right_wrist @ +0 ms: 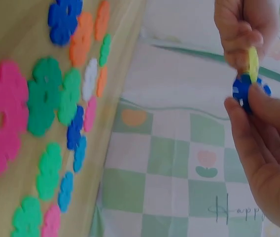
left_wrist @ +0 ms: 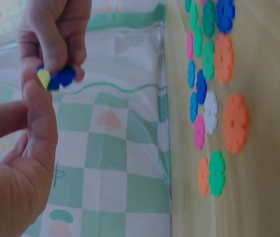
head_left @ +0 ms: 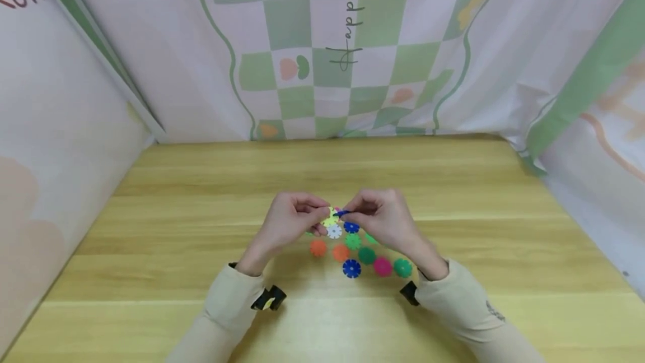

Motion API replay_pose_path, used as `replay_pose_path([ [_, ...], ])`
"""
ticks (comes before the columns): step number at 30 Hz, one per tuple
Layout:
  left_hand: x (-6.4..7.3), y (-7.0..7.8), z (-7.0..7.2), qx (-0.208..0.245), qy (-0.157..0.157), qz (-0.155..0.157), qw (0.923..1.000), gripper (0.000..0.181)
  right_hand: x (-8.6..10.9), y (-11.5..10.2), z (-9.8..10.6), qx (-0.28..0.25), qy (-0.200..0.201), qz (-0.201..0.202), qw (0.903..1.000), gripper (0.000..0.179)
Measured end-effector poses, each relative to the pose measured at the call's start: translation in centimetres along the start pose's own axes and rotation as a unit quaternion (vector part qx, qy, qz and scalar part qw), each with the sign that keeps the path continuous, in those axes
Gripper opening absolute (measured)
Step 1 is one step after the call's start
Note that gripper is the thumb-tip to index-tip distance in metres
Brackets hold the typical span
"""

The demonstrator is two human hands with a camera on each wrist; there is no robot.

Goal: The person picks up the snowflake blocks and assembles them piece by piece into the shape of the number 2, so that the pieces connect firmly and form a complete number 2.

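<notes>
Wood-grain worktop [head_left: 166, 240]; behind the worktop, green-and-white checked cloth [head_left: 287, 24] lettered "Happy"; pale printed hangings [head_left: 60, 99] flank the worktop left and right.

Bright light softly shadows the table [head_left: 332, 318]; the 2 wrist views look hazy.

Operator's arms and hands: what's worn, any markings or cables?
Left hand and right hand are bare, no gloves. Long cream fabric sleeves cover both forearms. A small black angular device shows at each cuff. The right sleeve carries a grey patterned marking. No cables visible.
</notes>
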State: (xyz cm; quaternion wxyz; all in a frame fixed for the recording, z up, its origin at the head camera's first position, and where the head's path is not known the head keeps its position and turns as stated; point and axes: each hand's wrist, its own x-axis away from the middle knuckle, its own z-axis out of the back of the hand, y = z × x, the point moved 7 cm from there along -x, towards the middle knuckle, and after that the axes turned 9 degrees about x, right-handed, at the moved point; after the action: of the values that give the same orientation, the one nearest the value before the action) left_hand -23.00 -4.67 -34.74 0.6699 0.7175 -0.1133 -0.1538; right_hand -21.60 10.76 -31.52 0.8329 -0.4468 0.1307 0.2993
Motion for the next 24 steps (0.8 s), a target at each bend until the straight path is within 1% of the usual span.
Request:
replay_pose_path([
  [4, 0.1, 0.1, 0.0, -0.006, 0.004, -0.012, 0.9999, 0.013, -0.1, -0.2, 0.0, 0.004, 0.022, 0.014, 0.9997, 0.011],
  [6, 0.2, 0.2, 0.0, -0.016, 0.001, -0.019, 0.9997, 0.015, -0.1, -0.1, 0.1, 0.011, 0.024, 0.012, 0.9996, 0.01],
  [7, 0.2, 0.3, 0.0, -0.026, -0.003, -0.023, 0.9994, 0.017, -0.2, 0.0, 0.1, 0.015, 0.024, 0.011, 0.9995, 0.009],
  [10, 0.3, 0.7, 0.1, -0.081, -0.014, -0.048, 0.9955, 0.028, -0.2, 0.1, 0.2, 0.029, 0.019, 0.003, 0.9994, 0.008],
  [13, 0.4, 0.9, -0.1, -0.126, -0.034, -0.079, 0.9882, 0.041, -0.2, 0.4, 0.2, 0.038, 0.012, -0.006, 0.9992, 0.007],
  [16, 0.5, 1.2, -0.7, -0.15, -0.054, -0.111, 0.9811, 0.045, 0.0, 0.5, 0.1, 0.038, 0.004, -0.009, 0.9992, 0.009],
  [20, 0.5, 1.5, -1.1, -0.202, -0.055, -0.141, 0.9677, 0.039, 0.0, 0.4, -0.1, 0.034, -0.018, -0.009, 0.9992, 0.009],
  [22, 0.6, 1.7, -1.0, -0.223, -0.051, -0.148, 0.9622, 0.037, -0.1, 0.4, 0.1, 0.044, -0.036, -0.019, 0.9982, 0.01],
  [24, 0.6, 1.7, -0.8, -0.239, -0.05, -0.147, 0.9585, 0.037, -0.1, 0.8, 0.5, 0.061, -0.053, -0.037, 0.996, 0.012],
])
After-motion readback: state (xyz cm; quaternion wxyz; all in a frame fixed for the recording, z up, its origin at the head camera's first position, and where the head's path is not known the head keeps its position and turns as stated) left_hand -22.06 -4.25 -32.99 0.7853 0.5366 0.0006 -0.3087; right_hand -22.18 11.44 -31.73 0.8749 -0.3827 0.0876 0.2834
